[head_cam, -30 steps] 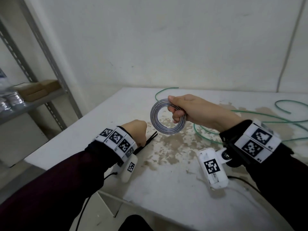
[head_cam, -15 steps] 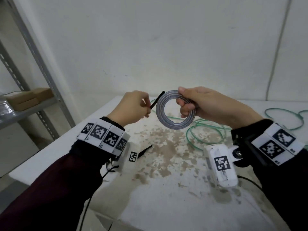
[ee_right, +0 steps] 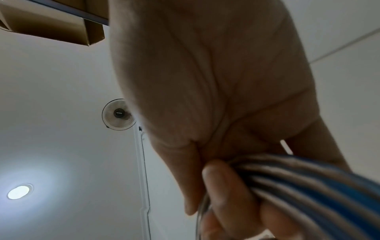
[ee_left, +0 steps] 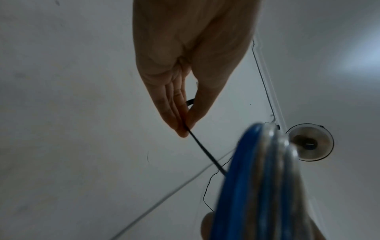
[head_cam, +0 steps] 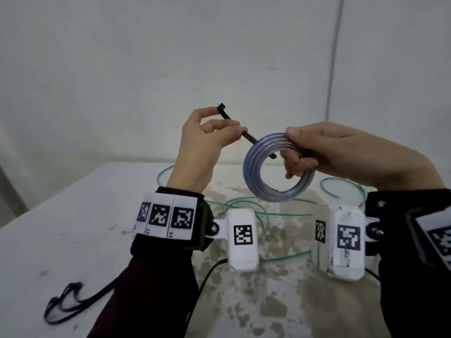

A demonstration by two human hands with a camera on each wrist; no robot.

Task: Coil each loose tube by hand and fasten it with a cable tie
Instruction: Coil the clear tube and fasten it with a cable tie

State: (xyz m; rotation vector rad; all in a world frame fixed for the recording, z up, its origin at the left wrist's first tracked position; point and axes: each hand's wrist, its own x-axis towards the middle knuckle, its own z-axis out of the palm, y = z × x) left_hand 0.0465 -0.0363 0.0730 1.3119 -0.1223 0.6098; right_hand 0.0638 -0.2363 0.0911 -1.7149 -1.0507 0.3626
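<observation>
Right hand point(head_cam: 341, 152) is clamped round a blue-tinted coiled tube point(head_cam: 278, 167); a black cable tie point(head_cam: 234, 125) is pinched by the raised left hand point(head_cam: 202, 140).

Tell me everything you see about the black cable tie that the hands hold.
The cable tie is a thin, straight black plastic strip with a small square head at its upper end. The left hand pinches it near the head. Its tail slants down behind the coiled tube, reappearing inside the ring beside the right hand.

no readable text, only square coded markers on wristbands point(head_cam: 168, 217), wrist cameras point(head_cam: 242, 236)
</observation>
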